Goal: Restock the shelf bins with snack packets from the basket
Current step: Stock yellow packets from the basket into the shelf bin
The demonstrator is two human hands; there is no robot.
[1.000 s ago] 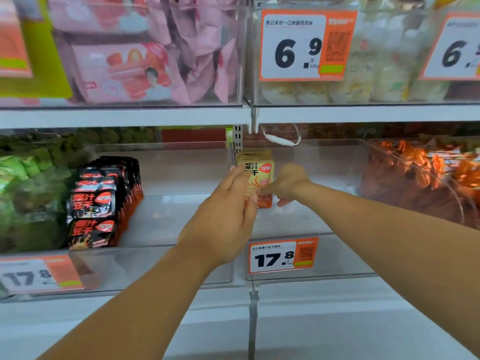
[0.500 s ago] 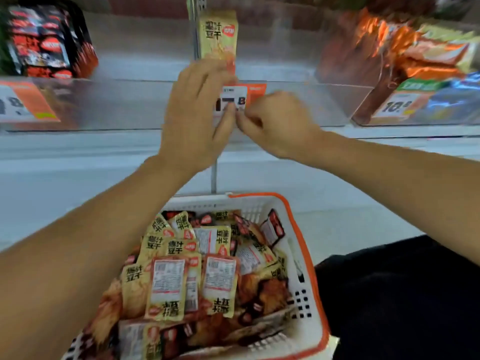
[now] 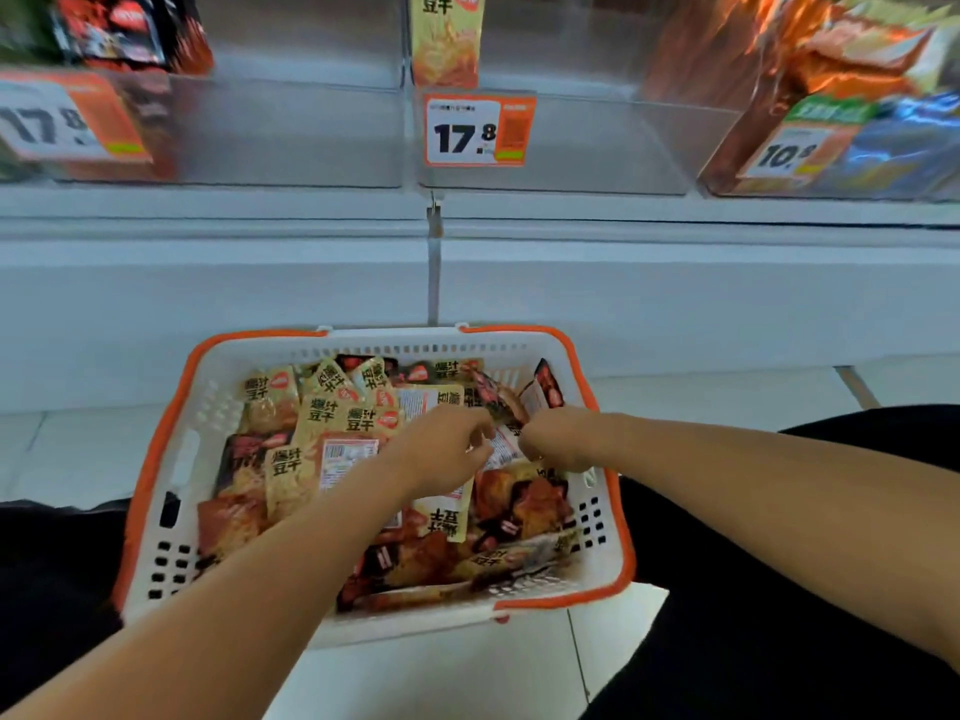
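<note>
Two bare hands reach into a white perforated plastic basket with orange rim (image 3: 156, 462) on the pale tiled floor, heaped with glossy yellow and dark-red foil snack packets (image 3: 291, 472) printed with bold black Chinese characters. The left hand (image 3: 441, 449) has its fingers curled over the pile, its grip apparently pinching a white-backed packet (image 3: 503, 449), though blur leaves this unsure. The right hand (image 3: 558, 439) curls into the same spot; whether its grip holds anything cannot be told. Above, a single yellow packet (image 3: 445, 39) stands upright in a clear acrylic shelf bin (image 3: 571, 142) tagged with an orange-and-white price label (image 3: 479, 131) reading "17.8".
</note>
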